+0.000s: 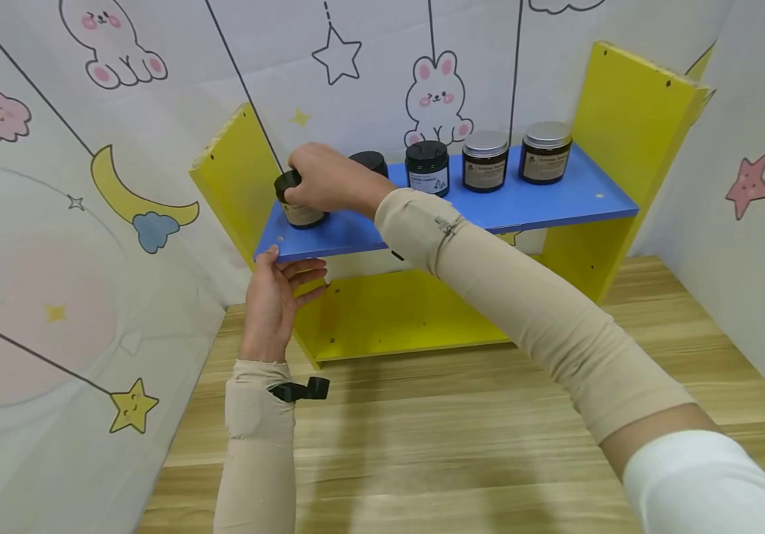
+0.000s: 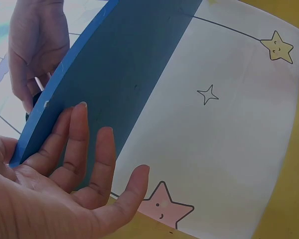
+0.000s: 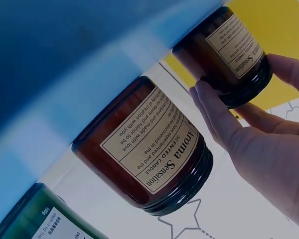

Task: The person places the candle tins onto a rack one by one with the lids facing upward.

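In the head view my right hand (image 1: 329, 178) grips the black lid of a brown scented candle jar (image 1: 305, 216) at the left end of the blue shelf board (image 1: 349, 236). The right wrist view shows the fingers around that candle jar's lid (image 3: 249, 89), with its base on the board. My left hand (image 1: 272, 304) holds the board's front left edge, thumb over it and fingers underneath. From the left wrist view, the left hand's fingers (image 2: 104, 159) spread below the board. Beside the gripped jar stands another brown candle jar (image 3: 144, 144), partly hidden by the right arm in the head view.
Further right on the board are a black-lidded candle jar (image 1: 428, 169) with a white label and two silver-lidded jars, one a candle jar (image 1: 485, 162) near the middle. Yellow side panels (image 1: 636, 126) flank the board. A yellow lower shelf (image 1: 396, 311) lies beneath, above wood-patterned flooring (image 1: 422, 430).
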Action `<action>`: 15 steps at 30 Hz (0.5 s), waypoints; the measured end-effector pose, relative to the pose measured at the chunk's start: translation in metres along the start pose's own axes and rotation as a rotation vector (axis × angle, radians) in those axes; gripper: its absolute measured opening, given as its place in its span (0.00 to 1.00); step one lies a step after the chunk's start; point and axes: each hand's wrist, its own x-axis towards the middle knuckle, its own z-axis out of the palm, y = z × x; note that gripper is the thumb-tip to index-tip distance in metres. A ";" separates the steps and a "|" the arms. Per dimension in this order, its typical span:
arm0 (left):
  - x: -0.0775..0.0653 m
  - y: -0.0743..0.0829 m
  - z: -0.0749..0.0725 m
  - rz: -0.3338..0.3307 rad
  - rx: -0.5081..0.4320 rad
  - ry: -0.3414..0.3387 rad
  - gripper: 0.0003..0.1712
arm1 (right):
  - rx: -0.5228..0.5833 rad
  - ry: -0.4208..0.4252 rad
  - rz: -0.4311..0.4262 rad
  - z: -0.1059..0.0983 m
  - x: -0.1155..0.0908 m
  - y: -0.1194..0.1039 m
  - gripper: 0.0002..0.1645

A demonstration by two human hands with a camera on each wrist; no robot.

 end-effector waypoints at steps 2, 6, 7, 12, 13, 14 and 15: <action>0.000 0.000 0.000 0.001 -0.004 -0.002 0.31 | -0.025 -0.011 0.014 0.000 0.001 -0.001 0.17; 0.000 0.000 -0.001 0.004 -0.011 -0.005 0.31 | -0.075 -0.011 0.047 0.001 0.001 -0.004 0.30; 0.000 0.000 0.000 0.003 -0.010 -0.004 0.31 | -0.072 -0.004 0.057 0.001 -0.001 -0.004 0.32; 0.001 0.000 0.001 -0.002 -0.007 -0.001 0.31 | -0.052 0.070 0.080 0.002 -0.016 -0.003 0.41; 0.001 0.000 0.000 -0.003 -0.007 0.001 0.31 | -0.038 0.092 0.075 0.002 -0.022 -0.002 0.41; 0.001 0.000 0.000 -0.003 -0.005 0.003 0.31 | -0.027 0.117 0.066 0.002 -0.027 -0.001 0.41; 0.002 0.000 0.000 -0.002 -0.004 0.005 0.31 | -0.019 0.144 0.053 0.003 -0.033 0.000 0.40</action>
